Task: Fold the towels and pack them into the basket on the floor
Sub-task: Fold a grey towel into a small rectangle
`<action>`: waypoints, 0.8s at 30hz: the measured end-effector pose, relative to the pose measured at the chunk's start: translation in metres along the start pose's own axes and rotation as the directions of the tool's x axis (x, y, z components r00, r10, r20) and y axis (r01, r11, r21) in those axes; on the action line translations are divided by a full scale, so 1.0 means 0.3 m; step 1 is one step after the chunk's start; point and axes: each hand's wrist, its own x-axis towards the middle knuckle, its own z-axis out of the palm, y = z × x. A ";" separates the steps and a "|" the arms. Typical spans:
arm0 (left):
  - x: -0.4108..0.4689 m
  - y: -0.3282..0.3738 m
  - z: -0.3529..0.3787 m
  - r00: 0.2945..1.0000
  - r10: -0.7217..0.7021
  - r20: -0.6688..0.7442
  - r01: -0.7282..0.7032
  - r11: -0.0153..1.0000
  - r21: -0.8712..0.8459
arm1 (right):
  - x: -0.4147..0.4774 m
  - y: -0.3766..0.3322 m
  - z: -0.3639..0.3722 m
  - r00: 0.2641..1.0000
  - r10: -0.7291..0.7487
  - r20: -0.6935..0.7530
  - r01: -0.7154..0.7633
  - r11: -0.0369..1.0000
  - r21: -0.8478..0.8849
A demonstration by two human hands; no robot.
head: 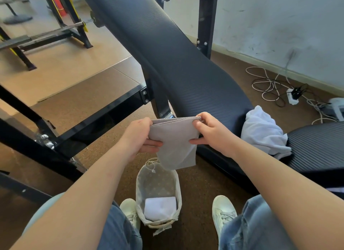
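Note:
A grey towel [175,140], folded over at its top edge, hangs in the air between my two hands. My left hand [139,136] pinches its upper left corner and my right hand [210,132] pinches its upper right corner. Directly below, on the floor between my shoes, stands a cream fabric basket [176,186] with a folded white towel [160,208] lying flat in its bottom. A crumpled white towel [262,132] lies on the black bench [186,69] to the right of my right hand.
The black padded bench runs diagonally from top centre to the right, on a black steel frame [104,112]. Cables and a power strip [293,95] lie on the floor by the wall at right. Weight racks [55,32] stand at upper left.

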 end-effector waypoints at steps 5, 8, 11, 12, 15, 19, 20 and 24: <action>0.017 0.002 -0.014 0.998 -0.047 0.051 0.055 0.985 -0.164 | 0.010 0.013 -0.025 0.999 0.041 0.007 -0.041 0.993 0.110; 0.027 -0.016 -0.035 0.989 -0.012 0.149 0.033 0.990 -0.138 | 0.013 0.023 -0.045 0.997 0.072 0.037 -0.076 0.990 0.122; 0.028 -0.025 -0.036 0.986 -0.010 0.164 0.028 0.994 -0.103 | 0.013 0.028 -0.051 0.995 0.082 0.048 -0.089 0.984 0.158; 0.028 -0.027 -0.032 0.987 -0.012 0.160 0.030 0.994 -0.107 | 0.009 0.027 -0.047 0.995 0.086 0.054 -0.094 0.984 0.154; 0.031 -0.033 -0.014 0.989 -0.022 0.150 0.035 0.996 -0.087 | -0.001 0.021 -0.033 0.995 0.091 0.041 -0.094 0.992 0.082; 0.043 -0.040 -0.014 1.000 -0.005 -0.009 0.004 0.999 -0.039 | -0.005 0.010 -0.033 0.986 0.109 -0.127 -0.109 0.994 0.007; 0.045 -0.042 -0.016 0.999 0.010 -0.036 -0.011 1.000 -0.029 | -0.004 0.011 -0.035 0.983 0.084 -0.163 -0.089 0.996 -0.024; 0.042 -0.037 -0.008 0.987 0.150 -0.057 -0.149 0.989 0.022 | -0.003 0.009 -0.028 0.988 -0.056 -0.142 0.047 0.997 -0.062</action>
